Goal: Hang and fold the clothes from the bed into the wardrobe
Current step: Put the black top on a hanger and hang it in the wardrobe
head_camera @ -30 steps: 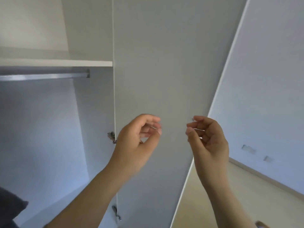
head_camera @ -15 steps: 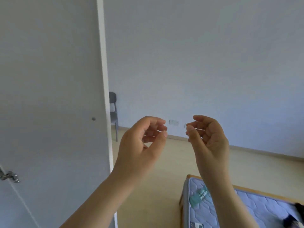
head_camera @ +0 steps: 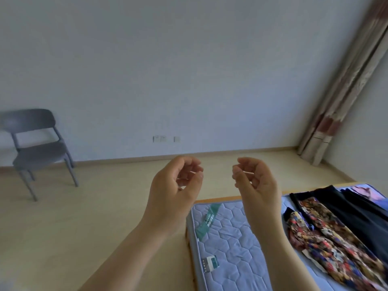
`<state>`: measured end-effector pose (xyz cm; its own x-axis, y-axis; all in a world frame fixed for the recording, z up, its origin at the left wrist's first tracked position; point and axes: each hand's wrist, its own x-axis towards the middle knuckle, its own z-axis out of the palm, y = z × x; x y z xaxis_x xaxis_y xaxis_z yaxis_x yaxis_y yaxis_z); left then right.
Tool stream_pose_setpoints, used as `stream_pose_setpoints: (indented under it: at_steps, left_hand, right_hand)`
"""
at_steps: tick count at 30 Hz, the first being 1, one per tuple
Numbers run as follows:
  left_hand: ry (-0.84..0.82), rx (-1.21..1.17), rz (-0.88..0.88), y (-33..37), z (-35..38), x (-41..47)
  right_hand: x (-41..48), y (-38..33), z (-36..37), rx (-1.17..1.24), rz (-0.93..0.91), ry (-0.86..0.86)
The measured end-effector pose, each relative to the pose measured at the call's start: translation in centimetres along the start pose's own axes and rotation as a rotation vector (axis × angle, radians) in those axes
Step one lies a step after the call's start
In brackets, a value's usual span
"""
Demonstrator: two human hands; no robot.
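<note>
Both hands are raised in front of me over the floor, apart from each other. My left hand [head_camera: 175,191] and my right hand [head_camera: 255,183] have loosely curled fingers and hold nothing. Below right is the bed with a light blue quilted mattress [head_camera: 226,238]. On it lie a colourful floral garment [head_camera: 327,238], a black garment [head_camera: 361,208] beside it, and a pink-and-purple piece [head_camera: 365,192] at the far edge. The clothes lie right of and below my right hand, not touched. The wardrobe is out of view.
A grey chair [head_camera: 39,148] stands against the wall at the left. Light wooden floor [head_camera: 84,206] spreads between the chair and the bed. A striped curtain [head_camera: 340,97] hangs in the right corner. Wall sockets [head_camera: 165,139] sit low on the wall.
The view has swung right, from the open wardrobe and its door, past the chair, to the bed with the clothes. Both hands keep the same raised, curled pose.
</note>
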<state>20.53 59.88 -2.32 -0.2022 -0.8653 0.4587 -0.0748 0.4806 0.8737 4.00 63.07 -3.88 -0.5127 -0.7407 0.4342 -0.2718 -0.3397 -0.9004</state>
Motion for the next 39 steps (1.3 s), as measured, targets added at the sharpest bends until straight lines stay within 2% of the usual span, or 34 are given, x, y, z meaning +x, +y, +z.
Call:
stream_pose_setpoints:
  at_steps: [11, 18, 33, 39]
  left_hand:
    - [-0.194, -0.016, -0.001, -6.4, 10.5, 11.8]
    - [-0.331, -0.034, -0.021, -11.1, 15.0, 17.8]
    - [-0.627, -0.13, 0.068, -21.3, 15.5, 38.0]
    - [-0.739, -0.171, 0.075, -24.3, 18.3, 43.0]
  right_hand:
    - [11.2, 6.9, -4.6, -0.112, 0.02, 0.179]
    - [15.8, 11.3, -5.5, -0.216, 0.097, 0.298]
    - [27.5, 17.8, 4.5, -0.41, 0.173, 0.569]
    - [31.7, 20.2, 5.7, -0.491, 0.2, 0.65]
